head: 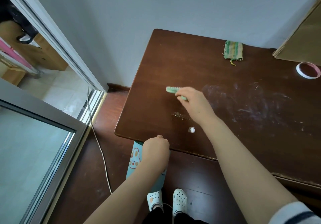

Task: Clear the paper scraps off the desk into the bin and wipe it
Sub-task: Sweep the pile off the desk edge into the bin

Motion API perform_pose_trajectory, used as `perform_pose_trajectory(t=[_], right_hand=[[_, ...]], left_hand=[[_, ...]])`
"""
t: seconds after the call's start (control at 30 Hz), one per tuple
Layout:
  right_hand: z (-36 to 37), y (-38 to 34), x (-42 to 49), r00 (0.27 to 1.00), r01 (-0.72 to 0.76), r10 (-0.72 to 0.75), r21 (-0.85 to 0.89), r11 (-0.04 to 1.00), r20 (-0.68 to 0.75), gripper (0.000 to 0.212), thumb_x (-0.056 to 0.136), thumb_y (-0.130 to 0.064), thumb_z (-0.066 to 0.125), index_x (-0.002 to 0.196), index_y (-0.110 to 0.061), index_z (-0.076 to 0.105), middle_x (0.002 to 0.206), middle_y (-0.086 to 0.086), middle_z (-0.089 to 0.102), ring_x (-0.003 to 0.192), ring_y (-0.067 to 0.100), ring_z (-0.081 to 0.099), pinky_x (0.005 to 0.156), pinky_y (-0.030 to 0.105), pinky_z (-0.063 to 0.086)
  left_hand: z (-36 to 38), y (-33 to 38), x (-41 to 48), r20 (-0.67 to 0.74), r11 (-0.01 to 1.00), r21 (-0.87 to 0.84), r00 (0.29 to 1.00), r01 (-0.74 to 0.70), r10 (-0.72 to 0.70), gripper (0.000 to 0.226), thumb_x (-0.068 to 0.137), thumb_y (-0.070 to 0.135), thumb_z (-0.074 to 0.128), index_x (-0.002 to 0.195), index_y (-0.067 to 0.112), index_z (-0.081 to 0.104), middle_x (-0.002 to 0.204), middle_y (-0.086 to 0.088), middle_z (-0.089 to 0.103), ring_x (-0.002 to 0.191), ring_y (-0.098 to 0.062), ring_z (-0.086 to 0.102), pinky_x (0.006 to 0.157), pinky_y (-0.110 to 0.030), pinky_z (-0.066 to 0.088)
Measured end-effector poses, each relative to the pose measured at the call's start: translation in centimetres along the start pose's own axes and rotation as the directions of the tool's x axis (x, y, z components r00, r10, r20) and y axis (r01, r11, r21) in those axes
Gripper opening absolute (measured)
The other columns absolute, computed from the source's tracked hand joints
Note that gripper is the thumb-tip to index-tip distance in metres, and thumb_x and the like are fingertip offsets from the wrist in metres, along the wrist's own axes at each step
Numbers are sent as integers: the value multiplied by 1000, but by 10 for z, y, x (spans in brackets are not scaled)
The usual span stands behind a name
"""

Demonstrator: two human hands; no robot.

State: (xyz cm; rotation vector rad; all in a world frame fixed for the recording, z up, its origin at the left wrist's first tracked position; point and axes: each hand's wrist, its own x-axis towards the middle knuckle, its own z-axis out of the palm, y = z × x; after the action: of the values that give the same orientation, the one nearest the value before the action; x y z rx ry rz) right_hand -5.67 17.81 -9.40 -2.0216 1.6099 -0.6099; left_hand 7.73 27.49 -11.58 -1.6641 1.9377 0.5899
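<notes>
My right hand point(192, 102) grips a small green brush point(172, 90) over the left part of the dark wooden desk point(217, 77), its bristle head pointing left. Just below the brush lies a little heap of brown crumbs point(178, 116), and a small white paper scrap point(192, 130) sits nearer the front edge. My left hand point(155, 148) holds the rim of a light blue bin point(135, 161) with a rabbit print, pressed against the desk's front left edge. A folded green striped cloth point(232, 51) lies at the back of the desk.
A roll of tape point(308, 71) and a leaning sheet of cardboard point(302, 38) occupy the desk's right back corner. Chalky smears point(246, 100) mark the desk's middle. A thin cable point(100, 147) runs over the floor by the sliding door frame point(57, 38). My white clogs point(179, 201) stand below.
</notes>
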Motion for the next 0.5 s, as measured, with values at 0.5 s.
perform_pose_trajectory(t=[0.5], right_hand=[[39, 3, 0, 992, -40, 47, -61, 997, 116, 17, 92, -18, 56, 104, -14, 68, 112, 4, 56, 96, 23, 55, 76, 25, 36]], left_hand=[[-2, -3, -1, -7, 1000, -18, 1000, -5, 5, 29, 81, 4, 63, 110, 7, 62, 114, -7, 53, 96, -29, 60, 66, -31, 39]])
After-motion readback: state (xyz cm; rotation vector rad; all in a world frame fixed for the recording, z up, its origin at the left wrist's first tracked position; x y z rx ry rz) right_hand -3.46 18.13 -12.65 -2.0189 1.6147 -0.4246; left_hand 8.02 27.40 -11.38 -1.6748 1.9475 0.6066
